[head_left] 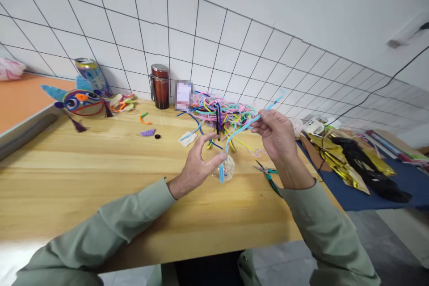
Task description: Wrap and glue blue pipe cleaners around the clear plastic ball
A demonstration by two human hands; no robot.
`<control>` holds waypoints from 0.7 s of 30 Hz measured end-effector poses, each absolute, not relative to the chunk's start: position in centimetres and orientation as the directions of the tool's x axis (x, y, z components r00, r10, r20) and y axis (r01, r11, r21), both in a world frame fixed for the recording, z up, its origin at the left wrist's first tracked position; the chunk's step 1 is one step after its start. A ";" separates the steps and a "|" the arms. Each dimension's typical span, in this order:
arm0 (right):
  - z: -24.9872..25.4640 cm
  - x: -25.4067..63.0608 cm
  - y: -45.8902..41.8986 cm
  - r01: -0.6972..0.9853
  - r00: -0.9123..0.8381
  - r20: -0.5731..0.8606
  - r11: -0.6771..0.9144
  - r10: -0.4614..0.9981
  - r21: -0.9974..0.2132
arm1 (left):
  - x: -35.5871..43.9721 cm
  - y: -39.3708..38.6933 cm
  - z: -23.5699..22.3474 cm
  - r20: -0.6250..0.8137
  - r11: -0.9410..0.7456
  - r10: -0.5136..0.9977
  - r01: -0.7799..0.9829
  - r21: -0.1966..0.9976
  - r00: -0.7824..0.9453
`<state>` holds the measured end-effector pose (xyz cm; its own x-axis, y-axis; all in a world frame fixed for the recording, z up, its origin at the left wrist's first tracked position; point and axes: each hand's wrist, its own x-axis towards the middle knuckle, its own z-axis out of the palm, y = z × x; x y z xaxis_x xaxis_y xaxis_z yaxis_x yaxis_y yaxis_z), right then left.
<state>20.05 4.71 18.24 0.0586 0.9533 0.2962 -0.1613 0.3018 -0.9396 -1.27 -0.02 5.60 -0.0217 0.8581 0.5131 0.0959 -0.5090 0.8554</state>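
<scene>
A light-blue pipe cleaner (241, 128) is pinched between the thumb and fingers of my right hand (276, 136). One end sticks up to the right of the hand; the other runs down to the left and bends into a folded, doubled part. My left hand (197, 165) has thumb and forefinger spread apart, its thumb tip at the folded part; whether it touches is hard to tell. Behind that fold, a clear round container (229, 167) stands on the wooden table (134, 205). Green-handled pliers (272, 182) lie open beside my right wrist.
A tangled heap of coloured pipe cleaners (234, 111) lies against the tiled wall. Left of it stand a red-brown flask (160, 87) and a can (95, 76) behind a decorated face craft (85, 103). A black button (157, 136) and purple piece (148, 132) lie in front.
</scene>
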 end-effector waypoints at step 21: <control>12.6 17.8 0.5 0.296 -0.153 0.518 0.539 0.842 -0.788 | 0.1 -1.4 9.4 0.405 -0.415 0.905 0.065 0.908 0.129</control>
